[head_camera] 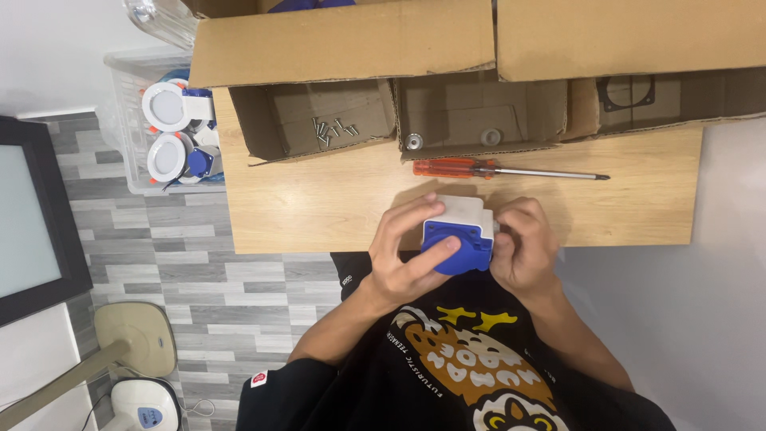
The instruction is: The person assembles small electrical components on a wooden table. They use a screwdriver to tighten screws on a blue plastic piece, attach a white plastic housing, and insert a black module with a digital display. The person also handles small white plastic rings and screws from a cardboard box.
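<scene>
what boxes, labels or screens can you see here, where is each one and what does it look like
Left cardboard box: back of table, brown, open, loose screws inside.
Middle cardboard box: beside it, brown, two small round parts inside.
Right cardboard box: back right, brown, black square frame inside.
Clear plastic bin: left of table, white round fittings inside.
Dark-framed panel: far left, pale grey face.

Three open brown cardboard boxes (pixel 471 112) line the table's far edge (flaps raised).

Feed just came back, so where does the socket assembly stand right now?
Done: cannot tell.
In hand: left hand and right hand grip the blue-and-white socket housing.
Left: the screwdriver lies untouched on the table, and loose screws remain in the cardboard box.
</scene>
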